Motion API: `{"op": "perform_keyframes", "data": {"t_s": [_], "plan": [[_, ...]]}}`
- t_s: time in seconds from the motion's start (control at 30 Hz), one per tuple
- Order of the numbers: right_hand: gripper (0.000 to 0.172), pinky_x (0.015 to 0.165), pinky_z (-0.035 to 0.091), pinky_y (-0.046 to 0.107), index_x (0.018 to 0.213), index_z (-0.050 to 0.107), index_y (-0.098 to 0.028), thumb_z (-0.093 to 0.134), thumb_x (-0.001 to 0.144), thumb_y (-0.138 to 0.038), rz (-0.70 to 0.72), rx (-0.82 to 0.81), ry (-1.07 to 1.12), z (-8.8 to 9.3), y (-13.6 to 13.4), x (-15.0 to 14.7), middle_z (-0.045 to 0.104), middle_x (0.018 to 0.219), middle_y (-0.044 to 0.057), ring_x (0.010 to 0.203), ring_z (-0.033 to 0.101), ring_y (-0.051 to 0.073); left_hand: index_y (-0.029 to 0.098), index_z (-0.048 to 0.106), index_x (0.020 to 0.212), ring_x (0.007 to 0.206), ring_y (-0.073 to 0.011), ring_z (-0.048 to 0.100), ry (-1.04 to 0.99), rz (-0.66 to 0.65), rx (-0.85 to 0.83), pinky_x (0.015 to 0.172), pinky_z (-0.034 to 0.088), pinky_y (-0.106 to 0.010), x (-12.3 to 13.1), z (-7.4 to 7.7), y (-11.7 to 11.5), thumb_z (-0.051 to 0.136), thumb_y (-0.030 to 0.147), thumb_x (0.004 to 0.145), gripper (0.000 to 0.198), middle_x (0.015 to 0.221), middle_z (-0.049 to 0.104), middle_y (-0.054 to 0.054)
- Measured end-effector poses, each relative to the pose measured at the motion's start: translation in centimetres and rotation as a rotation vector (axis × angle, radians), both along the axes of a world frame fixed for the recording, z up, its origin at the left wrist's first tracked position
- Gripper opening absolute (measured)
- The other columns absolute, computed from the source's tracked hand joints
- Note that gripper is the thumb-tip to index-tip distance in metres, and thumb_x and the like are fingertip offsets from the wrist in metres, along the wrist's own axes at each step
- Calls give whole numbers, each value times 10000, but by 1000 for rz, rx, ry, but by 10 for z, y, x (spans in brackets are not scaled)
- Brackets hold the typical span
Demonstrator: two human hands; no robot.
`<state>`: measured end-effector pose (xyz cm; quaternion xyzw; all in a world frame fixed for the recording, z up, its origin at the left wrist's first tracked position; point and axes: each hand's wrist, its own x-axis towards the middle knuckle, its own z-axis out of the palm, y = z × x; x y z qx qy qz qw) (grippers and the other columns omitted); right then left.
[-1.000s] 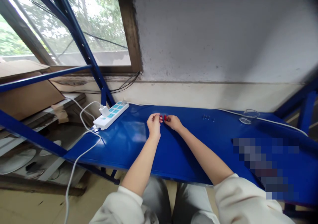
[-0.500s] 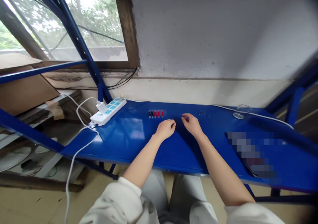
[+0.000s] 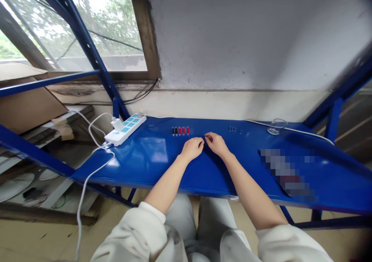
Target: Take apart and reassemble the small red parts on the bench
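Note:
My left hand (image 3: 192, 148) is closed over the middle of the blue table, its fingers curled together; whatever they hold is hidden. Just to its right, my right hand (image 3: 216, 143) pinches with thumb and forefinger, and its fingertips nearly meet the left hand's. Anything in that pinch is too small to make out. Beyond my left hand stands a short row of small cylindrical pieces, two black (image 3: 174, 131) and three red (image 3: 183, 131), with pale lower ends. Several tiny metal parts (image 3: 232, 129) sit behind my right hand.
A white power strip (image 3: 124, 129) with a plug and trailing cable lies on the blue table (image 3: 139, 165) at left. A clear glass dish (image 3: 277, 126) stands at the back right near a white cord. At right lies a blurred-out flat object (image 3: 285, 173). Blue posts rise on both sides.
My right hand has moved left, bringing its fingertips close to my left hand. The left hand stays nearly in place, and the view has shifted slightly.

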<state>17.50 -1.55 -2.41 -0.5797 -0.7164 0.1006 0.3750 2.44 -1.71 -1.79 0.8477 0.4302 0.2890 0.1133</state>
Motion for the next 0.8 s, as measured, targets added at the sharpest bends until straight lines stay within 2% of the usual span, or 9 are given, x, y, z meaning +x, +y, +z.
{"op": "perform_keyframes", "data": {"t_s": [0.5,0.6,0.7,0.8], "plan": [[205,655,421,242,863,626,-168,442,776,-198,29,13,-16,1,1,2,649,788,52,695,577,142,207,626,850,767,-181,583,-26,16,-9,682,424,-258,-2,2,1,403,232,823,226,822,635,-59],[212,658,423,245,866,626,-170,434,780,-199,32,14,-19,1,1,1,650,787,53,694,578,142,222,590,1032,758,-185,592,-34,131,-20,686,429,-264,-4,1,2,394,258,833,281,811,636,-66],[216,655,423,247,862,627,-169,429,782,-198,40,15,-26,0,2,0,650,782,55,681,576,142,211,429,1259,686,-195,594,-97,291,-40,674,435,-284,-8,-1,8,426,271,817,446,743,622,-70],[220,651,422,248,867,627,-170,427,783,-201,41,0,-37,-2,3,-1,650,779,54,671,574,143,199,355,1315,642,-188,585,-243,378,-79,683,436,-283,-12,-2,14,504,276,770,570,680,600,-52]]}}
